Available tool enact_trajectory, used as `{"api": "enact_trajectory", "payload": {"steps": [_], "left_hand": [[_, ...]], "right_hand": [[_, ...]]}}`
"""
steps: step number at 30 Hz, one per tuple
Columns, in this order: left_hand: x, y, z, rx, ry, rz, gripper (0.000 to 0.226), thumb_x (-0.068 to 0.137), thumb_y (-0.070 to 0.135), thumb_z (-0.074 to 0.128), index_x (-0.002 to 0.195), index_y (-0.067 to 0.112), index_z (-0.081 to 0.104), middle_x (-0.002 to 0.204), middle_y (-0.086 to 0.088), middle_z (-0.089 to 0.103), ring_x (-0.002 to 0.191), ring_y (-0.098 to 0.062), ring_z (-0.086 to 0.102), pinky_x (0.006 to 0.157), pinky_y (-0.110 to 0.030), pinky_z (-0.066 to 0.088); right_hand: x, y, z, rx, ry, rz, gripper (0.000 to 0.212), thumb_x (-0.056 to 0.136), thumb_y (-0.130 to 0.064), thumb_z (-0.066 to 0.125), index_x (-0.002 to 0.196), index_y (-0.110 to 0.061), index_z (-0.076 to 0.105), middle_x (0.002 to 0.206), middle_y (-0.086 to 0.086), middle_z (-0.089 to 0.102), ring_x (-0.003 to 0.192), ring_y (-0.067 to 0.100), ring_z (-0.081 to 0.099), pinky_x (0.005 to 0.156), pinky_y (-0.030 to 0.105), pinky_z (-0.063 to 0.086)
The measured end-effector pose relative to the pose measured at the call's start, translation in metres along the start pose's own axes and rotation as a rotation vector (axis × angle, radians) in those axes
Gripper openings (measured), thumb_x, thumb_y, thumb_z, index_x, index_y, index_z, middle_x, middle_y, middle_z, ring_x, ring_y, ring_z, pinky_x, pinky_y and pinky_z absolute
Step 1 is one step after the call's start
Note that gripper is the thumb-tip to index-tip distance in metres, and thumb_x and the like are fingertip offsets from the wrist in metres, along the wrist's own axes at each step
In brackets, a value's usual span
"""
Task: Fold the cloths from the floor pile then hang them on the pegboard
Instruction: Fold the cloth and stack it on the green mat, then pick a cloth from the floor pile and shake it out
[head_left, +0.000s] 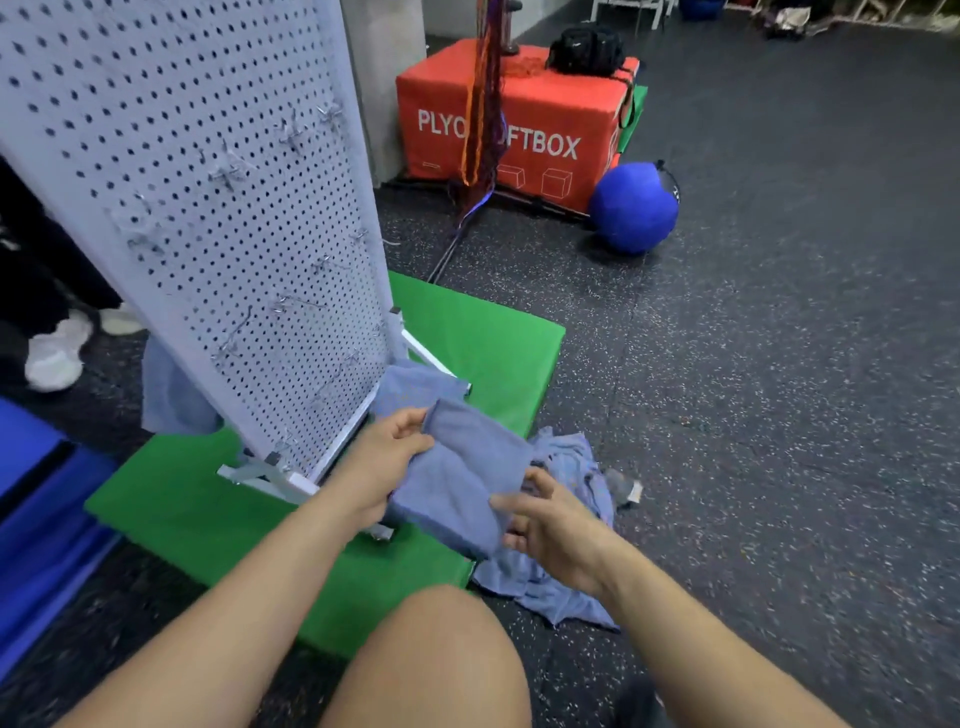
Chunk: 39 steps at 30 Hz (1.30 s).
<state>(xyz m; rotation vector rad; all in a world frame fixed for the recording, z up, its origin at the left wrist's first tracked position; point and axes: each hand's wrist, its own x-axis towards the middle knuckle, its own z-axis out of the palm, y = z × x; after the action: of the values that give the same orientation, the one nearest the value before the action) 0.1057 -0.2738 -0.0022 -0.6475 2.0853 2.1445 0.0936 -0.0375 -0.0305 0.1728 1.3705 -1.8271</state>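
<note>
I hold a folded blue cloth (460, 475) between both hands, just above the green mat. My left hand (382, 465) grips its far left edge, thumb on top. My right hand (553, 525) pinches its near right corner. Under and right of it lies the pile of crumpled blue cloths (566, 582) on the dark floor. The white pegboard (208, 197) stands tilted on the mat to the left, with several bare metal hooks. Another blue cloth (415, 387) lies at the pegboard's foot, and one (169, 395) hangs behind its left side.
The green mat (483, 343) carries the pegboard's white stand (270, 480). A red plyo box (545, 130) and a blue ball (631, 208) sit farther back. A blue pad (41, 530) is at left; a person's white shoes (54, 353) stand behind the board. My knee (431, 660) is at bottom centre.
</note>
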Motion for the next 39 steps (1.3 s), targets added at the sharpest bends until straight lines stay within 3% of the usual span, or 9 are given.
{"api": "enact_trajectory", "payload": {"steps": [7,11,14,17,19,21,28,35,39], "left_hand": [[0.058,-0.061,-0.03,0.185,0.132,-0.09,0.034,0.099,-0.011,0.053,0.109,0.016,0.07,0.106,-0.008,0.079,0.097,-0.023,0.073,0.089,-0.038,0.058],[0.103,-0.086,-0.044,0.299,0.218,-0.108,0.034,0.097,-0.006,0.055,0.098,0.024,0.07,0.102,-0.001,0.079,0.102,-0.028,0.075,0.098,-0.051,0.06],[0.143,-0.088,-0.051,0.415,0.289,-0.066,0.027,0.096,0.003,0.058,0.1,0.027,0.068,0.106,0.002,0.077,0.105,-0.027,0.072,0.094,-0.041,0.058],[0.181,-0.08,-0.057,0.546,0.368,-0.01,0.027,0.099,0.006,0.059,0.116,0.025,0.069,0.111,-0.003,0.075,0.108,-0.029,0.069,0.093,-0.036,0.052],[0.206,-0.077,-0.062,0.627,0.391,0.019,0.032,0.1,0.007,0.057,0.128,0.019,0.068,0.12,-0.008,0.075,0.112,-0.031,0.068,0.095,-0.038,0.05],[0.226,-0.076,-0.066,0.671,0.394,0.027,0.033,0.102,0.007,0.056,0.132,0.017,0.066,0.123,-0.009,0.075,0.112,-0.033,0.068,0.091,-0.037,0.049],[0.283,-0.073,-0.075,0.723,0.429,0.103,0.035,0.1,0.002,0.054,0.131,0.015,0.064,0.12,-0.017,0.074,0.112,-0.039,0.067,0.097,-0.046,0.054],[0.29,-0.09,-0.071,0.946,0.422,0.222,0.05,0.092,0.004,0.061,0.14,0.013,0.06,0.14,-0.017,0.059,0.128,-0.04,0.055,0.111,-0.051,0.045],[0.266,-0.1,-0.034,1.012,0.27,0.346,0.042,0.089,0.009,0.065,0.131,0.016,0.063,0.134,-0.013,0.061,0.117,-0.039,0.059,0.101,-0.055,0.05]], "right_hand": [[0.092,0.021,0.005,-0.097,0.23,-0.005,0.024,0.096,-0.009,0.076,0.119,-0.005,0.07,0.109,0.01,0.079,0.083,0.021,0.075,0.058,0.028,0.054],[0.147,0.031,0.008,-0.247,0.353,-0.023,0.034,0.089,-0.027,0.086,0.114,-0.014,0.068,0.112,0.016,0.076,0.1,0.034,0.076,0.089,0.057,0.063],[0.194,0.034,0.008,-0.275,0.388,-0.058,0.036,0.085,-0.034,0.087,0.109,-0.02,0.064,0.108,0.015,0.075,0.102,0.036,0.075,0.088,0.065,0.061],[0.219,0.011,0.025,-0.243,0.344,-0.082,0.041,0.085,-0.027,0.088,0.115,-0.018,0.061,0.107,0.014,0.073,0.096,0.031,0.076,0.084,0.051,0.065],[0.237,-0.003,0.029,-0.262,0.285,-0.099,0.047,0.087,-0.01,0.085,0.123,-0.017,0.056,0.099,0.005,0.071,0.081,0.019,0.071,0.063,0.028,0.061],[0.255,-0.015,0.029,-0.327,0.266,-0.128,0.053,0.085,0.003,0.079,0.124,-0.021,0.052,0.095,0.002,0.069,0.075,0.014,0.067,0.056,0.023,0.055],[0.306,-0.03,0.026,-0.5,0.228,-0.174,0.057,0.087,0.008,0.067,0.132,-0.025,0.056,0.097,0.002,0.069,0.088,0.025,0.065,0.091,0.052,0.059],[0.313,-0.014,-0.012,-0.638,0.275,-0.147,0.053,0.095,-0.002,0.065,0.146,-0.015,0.058,0.128,0.004,0.07,0.104,0.026,0.071,0.096,0.049,0.061],[0.291,-0.003,-0.057,-0.689,0.376,-0.153,0.034,0.097,-0.007,0.063,0.128,-0.019,0.067,0.112,-0.002,0.074,0.091,0.029,0.073,0.087,0.057,0.063]]}}
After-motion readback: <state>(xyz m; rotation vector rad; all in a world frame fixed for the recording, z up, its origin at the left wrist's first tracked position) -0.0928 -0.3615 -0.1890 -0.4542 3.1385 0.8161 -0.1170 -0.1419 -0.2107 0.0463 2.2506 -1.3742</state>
